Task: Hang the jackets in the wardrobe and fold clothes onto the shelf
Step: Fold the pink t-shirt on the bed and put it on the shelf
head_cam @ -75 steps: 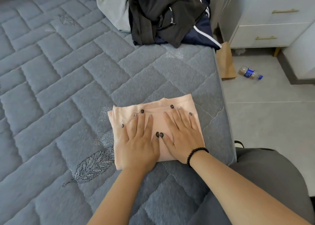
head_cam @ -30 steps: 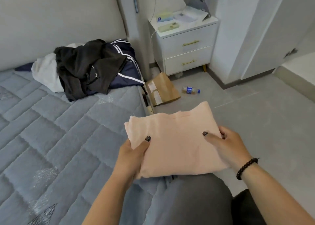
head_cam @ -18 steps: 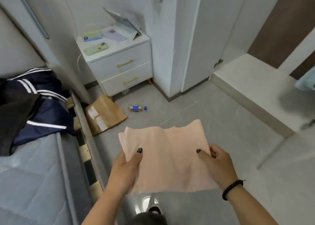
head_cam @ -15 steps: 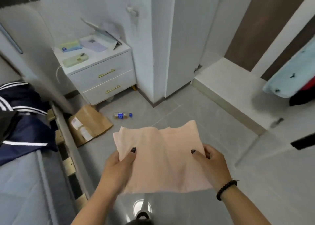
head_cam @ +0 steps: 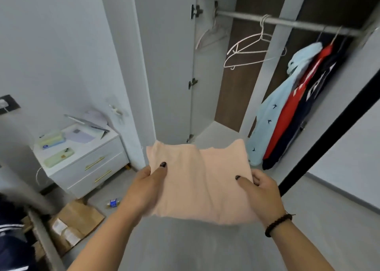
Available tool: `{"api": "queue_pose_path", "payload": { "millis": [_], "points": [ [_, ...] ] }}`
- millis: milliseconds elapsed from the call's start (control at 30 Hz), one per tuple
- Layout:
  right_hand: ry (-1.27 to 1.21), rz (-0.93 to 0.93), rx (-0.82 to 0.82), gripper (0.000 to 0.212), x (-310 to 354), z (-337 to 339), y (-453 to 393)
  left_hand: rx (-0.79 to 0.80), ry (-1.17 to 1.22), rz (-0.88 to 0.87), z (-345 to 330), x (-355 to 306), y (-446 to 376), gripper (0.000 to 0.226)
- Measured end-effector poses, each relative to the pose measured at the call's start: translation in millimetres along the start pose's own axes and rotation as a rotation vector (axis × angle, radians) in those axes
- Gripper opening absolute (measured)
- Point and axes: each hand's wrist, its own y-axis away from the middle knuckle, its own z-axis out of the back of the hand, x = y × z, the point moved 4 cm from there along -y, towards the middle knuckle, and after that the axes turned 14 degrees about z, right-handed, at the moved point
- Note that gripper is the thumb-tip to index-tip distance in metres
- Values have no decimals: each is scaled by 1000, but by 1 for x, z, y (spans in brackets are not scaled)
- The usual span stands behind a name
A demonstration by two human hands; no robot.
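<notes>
Folded peach garment carried flat between two hands

The left hand and right hand pinch the folded peach garment at its side edges, thumbs on top, above the floor before the open wardrobe, where jackets hang.

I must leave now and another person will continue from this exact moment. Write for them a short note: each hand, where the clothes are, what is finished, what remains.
Left hand: grips the left edge of the folded peach garment, thumb on top.
Right hand: grips its right edge the same way.
The garment is folded and held in the air in front of the open wardrobe, not yet on the shelf.
Done: light blue jacket, red garment and navy one hang on the rail. White hangers are free.
Left: lay the garment on the shelf. A striped navy piece shows at the left edge; it probably still needs handling.
</notes>
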Motion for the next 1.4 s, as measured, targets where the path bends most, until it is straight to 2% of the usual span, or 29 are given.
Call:
{"api": "queue_pose_path", "payload": {
  "millis": [200,400,767,900,1067,1233,1400],
  "points": [
    [53,134,-67,5,91,46,-42,-5,-43,-160,-16,-96,32,27],
    [112,253,-141,4,149,60,-90,14,-124,-319,-18,-180,30,29],
    [211,405,-206,3,222,4,-239,72,-163,-545,6,-337,-65,29],
    [341,466,-249,11,251,-6,-303,105,-224,-602,0,-395,-106,29],
    [379,475,-319,16,266,13,-357,181,-295,-699,-33,-446,-142,29],
    [358,472,-404,17,263,54,-403,235,-346,-731,-98,-501,-170,26],
    [286,492,-559,22,255,117,-462,237,-320,-848,-181,-573,-185,40]
  ]
}}
